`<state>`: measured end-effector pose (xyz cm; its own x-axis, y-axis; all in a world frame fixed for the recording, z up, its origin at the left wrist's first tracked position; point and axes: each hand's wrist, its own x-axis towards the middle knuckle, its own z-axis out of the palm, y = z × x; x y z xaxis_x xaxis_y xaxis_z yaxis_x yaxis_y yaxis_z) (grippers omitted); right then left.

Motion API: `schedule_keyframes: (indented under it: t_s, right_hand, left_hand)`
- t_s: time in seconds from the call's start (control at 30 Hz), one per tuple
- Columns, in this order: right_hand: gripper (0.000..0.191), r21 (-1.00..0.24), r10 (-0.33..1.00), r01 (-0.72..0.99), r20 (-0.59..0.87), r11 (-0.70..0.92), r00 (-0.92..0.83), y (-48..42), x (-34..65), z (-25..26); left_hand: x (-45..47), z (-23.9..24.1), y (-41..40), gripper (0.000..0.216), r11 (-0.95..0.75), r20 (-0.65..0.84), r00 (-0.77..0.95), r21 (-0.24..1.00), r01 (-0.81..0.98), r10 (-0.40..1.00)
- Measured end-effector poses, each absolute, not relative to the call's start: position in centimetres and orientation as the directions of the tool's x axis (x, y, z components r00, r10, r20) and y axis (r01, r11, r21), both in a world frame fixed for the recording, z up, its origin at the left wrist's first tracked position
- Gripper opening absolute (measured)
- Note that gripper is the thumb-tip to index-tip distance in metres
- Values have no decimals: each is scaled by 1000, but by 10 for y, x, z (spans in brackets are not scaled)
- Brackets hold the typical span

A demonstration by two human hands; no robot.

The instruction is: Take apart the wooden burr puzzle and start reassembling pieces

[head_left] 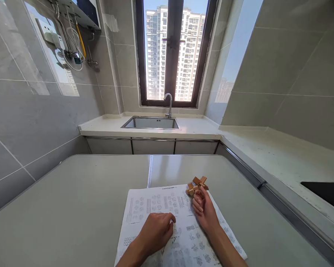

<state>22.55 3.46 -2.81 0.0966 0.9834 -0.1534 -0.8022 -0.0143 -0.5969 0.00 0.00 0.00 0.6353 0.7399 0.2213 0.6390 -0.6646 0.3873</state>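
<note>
A white instruction sheet printed with small diagrams lies on the grey table in front of me. A small wooden interlocking puzzle sits at the sheet's far right corner. My right hand rests on the paper just behind the puzzle, fingers loosely curled, fingertips touching or nearly touching the wood. My left hand lies on the sheet near its middle, fingers curled under with the index tip pressing the paper; nothing shows in it.
Beyond the table a pale counter holds a steel sink with a tap under a dark-framed window. The counter runs along the right wall to a black hob. A water heater with pipes hangs upper left.
</note>
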Motion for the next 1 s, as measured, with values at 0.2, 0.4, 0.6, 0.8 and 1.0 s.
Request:
schedule_keyframes:
  t_s: [0.2, 0.4, 0.6, 0.8, 1.0]
  right_hand:
    - [23, -367, 990, -930, -135, -9, 44, 46, 254, -46]
    - [24, -330, 983, -941, -182, -76, -15, 56, 267, -56]
    - [25, -418, 985, -904, -174, -88, -16, 59, 269, -58]
    - [29, -598, 976, -802, -172, 1, 130, 53, 257, -47]
    - [37, -788, 984, -615, -77, 38, 160, 35, 235, -20]
  left_hand:
    - [0, -3, 0, 22, -666, 222, 636, 378, 643, 739]
    - [-1, -7, 0, 23, -667, 229, 633, 372, 645, 740]
    - [-1, -6, 0, 24, -669, 243, 629, 383, 637, 738]
    - [0, -6, -1, 23, -656, 242, 621, 433, 619, 745]
    - [1, -1, 2, 17, -381, 155, 423, 760, 526, 893]
